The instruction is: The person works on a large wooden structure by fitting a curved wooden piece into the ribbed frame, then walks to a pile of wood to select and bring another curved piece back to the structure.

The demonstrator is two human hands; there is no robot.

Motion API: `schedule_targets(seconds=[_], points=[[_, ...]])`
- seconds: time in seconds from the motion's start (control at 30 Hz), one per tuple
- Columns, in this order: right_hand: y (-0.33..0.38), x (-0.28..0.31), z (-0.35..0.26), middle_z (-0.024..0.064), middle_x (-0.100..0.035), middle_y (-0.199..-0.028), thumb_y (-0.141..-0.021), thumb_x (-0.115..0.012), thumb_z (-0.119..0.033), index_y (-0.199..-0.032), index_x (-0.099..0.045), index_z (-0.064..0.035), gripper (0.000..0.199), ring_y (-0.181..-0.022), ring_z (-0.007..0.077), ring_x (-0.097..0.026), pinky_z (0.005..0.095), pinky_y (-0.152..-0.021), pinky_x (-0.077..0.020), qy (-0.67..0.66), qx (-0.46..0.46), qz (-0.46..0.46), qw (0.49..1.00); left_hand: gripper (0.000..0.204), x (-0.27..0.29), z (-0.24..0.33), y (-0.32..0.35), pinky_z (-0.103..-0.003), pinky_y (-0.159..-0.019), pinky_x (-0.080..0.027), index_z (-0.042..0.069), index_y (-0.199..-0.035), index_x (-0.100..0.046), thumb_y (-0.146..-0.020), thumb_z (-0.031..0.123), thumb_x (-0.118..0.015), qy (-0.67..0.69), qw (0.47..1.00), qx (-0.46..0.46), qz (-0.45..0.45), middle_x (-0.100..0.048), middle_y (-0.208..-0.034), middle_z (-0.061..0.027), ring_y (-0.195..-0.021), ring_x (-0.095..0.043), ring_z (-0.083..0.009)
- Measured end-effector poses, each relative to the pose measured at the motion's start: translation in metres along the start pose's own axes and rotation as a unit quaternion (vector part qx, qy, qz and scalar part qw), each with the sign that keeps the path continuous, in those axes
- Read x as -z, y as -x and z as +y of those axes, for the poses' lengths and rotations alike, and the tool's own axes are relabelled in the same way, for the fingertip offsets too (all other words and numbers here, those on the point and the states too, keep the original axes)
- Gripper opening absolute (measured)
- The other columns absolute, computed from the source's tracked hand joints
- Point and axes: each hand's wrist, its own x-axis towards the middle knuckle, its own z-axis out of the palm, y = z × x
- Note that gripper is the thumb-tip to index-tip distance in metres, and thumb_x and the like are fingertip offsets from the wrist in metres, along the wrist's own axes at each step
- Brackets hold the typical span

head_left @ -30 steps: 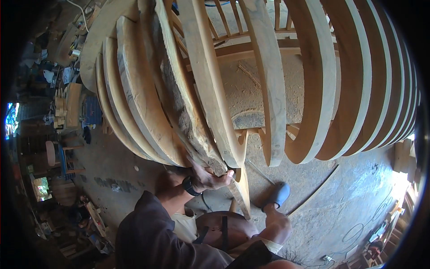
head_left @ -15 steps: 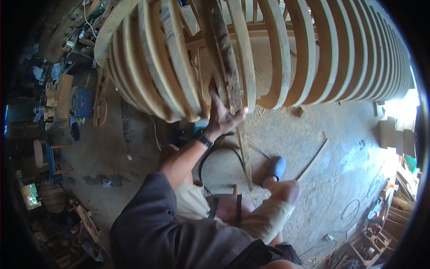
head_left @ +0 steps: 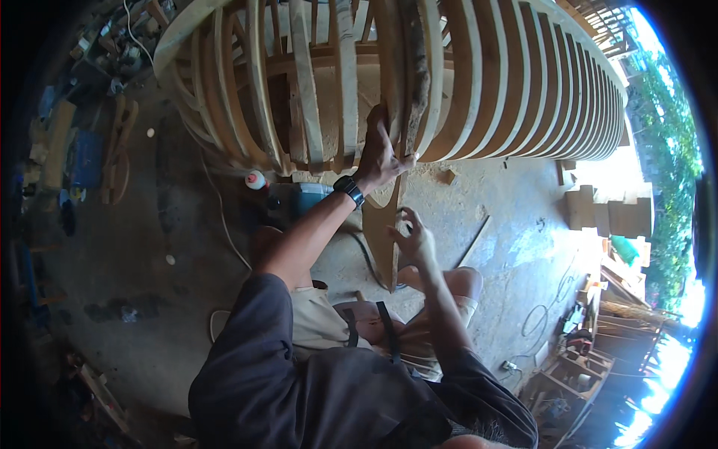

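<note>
A curved wooden rib board (head_left: 382, 226) with a dark, rough bark edge stands upright against the slatted wooden frame in front of me. My left hand (head_left: 378, 159), with a watch on its wrist, grips it near the frame's lower edge, thumb toward the right. Below that hand, the board's broad pale face tapers to a point above the floor. My right hand (head_left: 416, 241) is just right of this lower part, fingers curved and apart, with nothing seen in it. Whether its fingertips touch the board I cannot tell.
The large ribbed wooden frame (head_left: 467, 82) spans the far side. Near its base are a white bottle with a red top (head_left: 256, 179) and a blue-green box-like object (head_left: 310, 197). A thin stick (head_left: 473, 241) lies on the concrete floor at right; a cable (head_left: 224, 217) runs at left.
My right hand has come up into view beside the board's lower end. The board has turned, so its broad face shows below my left hand, which still grips it. The view has shifted.
</note>
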Motion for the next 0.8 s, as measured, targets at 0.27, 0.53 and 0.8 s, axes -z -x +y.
schedule_targets(seconds=[0.27,0.53,0.8], points=[[-0.025,-0.047,-0.003,0.0183,-0.065,-0.074,-0.084,-0.065,-0.03,-0.099,-0.061,-0.0068,0.028,-0.073,0.0401,-0.065,0.0477,-0.064,-0.0485,0.03,-0.135,0.038,0.99,0.098,0.0,-0.006,0.002,-0.04,-0.117,-0.016,0.004,-0.149,-0.012,-0.084,0.053,-0.065,0.254,0.964,0.08,0.019,-0.018,-0.153,-0.0181,-0.143,-0.018,-0.0292],[-0.036,-0.057,-0.01,0.0182,-0.065,-0.074,-0.085,-0.064,-0.03,-0.098,-0.061,-0.0068,0.026,-0.069,0.0404,-0.064,0.047,-0.061,-0.0485,0.014,-0.101,0.061,0.993,0.082,0.001,-0.003,0.003,-0.042,-0.116,-0.017,0.005,-0.15,-0.02,-0.084,0.036,-0.058,0.319,0.943,0.083,0.055,-0.025,-0.151,-0.0173,-0.142,-0.022,-0.03],[-0.037,-0.052,-0.008,0.0213,-0.066,-0.082,-0.086,-0.062,-0.026,-0.106,-0.059,-0.0078,0.028,-0.08,0.0436,-0.064,0.0498,-0.067,-0.0497,0.027,-0.089,0.038,0.995,0.111,-0.007,0.002,-0.001,-0.044,-0.116,-0.021,-0.001,-0.149,-0.003,-0.071,0.023,-0.079,0.01,0.997,0.08,0.002,-0.019,-0.146,-0.0236,-0.139,-0.022,-0.0379]])
